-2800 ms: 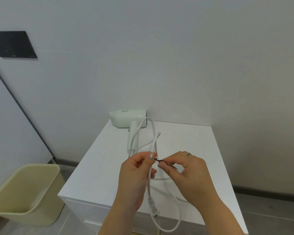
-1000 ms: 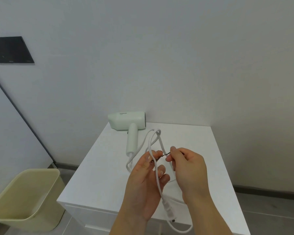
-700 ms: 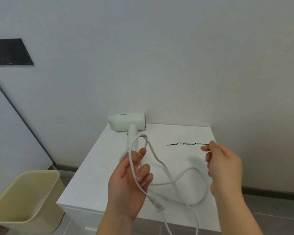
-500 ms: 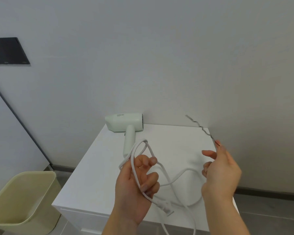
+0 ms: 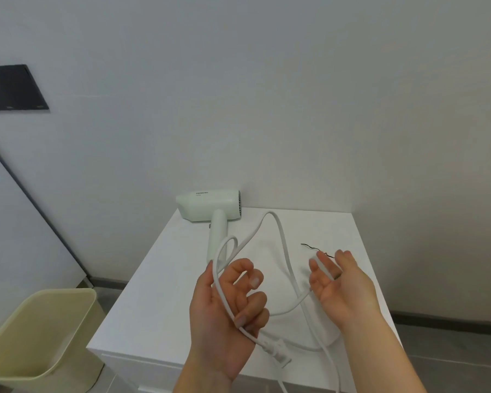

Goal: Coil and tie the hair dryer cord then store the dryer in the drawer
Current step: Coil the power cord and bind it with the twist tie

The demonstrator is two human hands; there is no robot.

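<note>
A pale green hair dryer (image 5: pixel 210 205) lies at the back of the white cabinet top (image 5: pixel 159 279), handle toward me. Its white cord (image 5: pixel 281 236) rises in loose loops above the top. My left hand (image 5: pixel 227 316) is palm-up with the cord across it, and the lower fingers curl round the cord just above the plug (image 5: pixel 278 355). My right hand (image 5: pixel 340 287) is to the right, fingers straight, palm facing left. A thin black twist tie (image 5: pixel 309 246) sticks out from behind its fingertips; whether it is held or lies on the top is unclear.
The cabinet stands in a corner, with walls behind it and to its right. Its drawer front (image 5: pixel 142 370) is closed at the near edge. A cream plastic bin (image 5: pixel 40 336) stands on the floor at the left. A black panel (image 5: pixel 12 87) is on the left wall.
My right hand pulled the twist tie off the cord, swung it up to the right, then came down and opened its fingers. The cord bundle has loosened into wide loops in my left hand.
</note>
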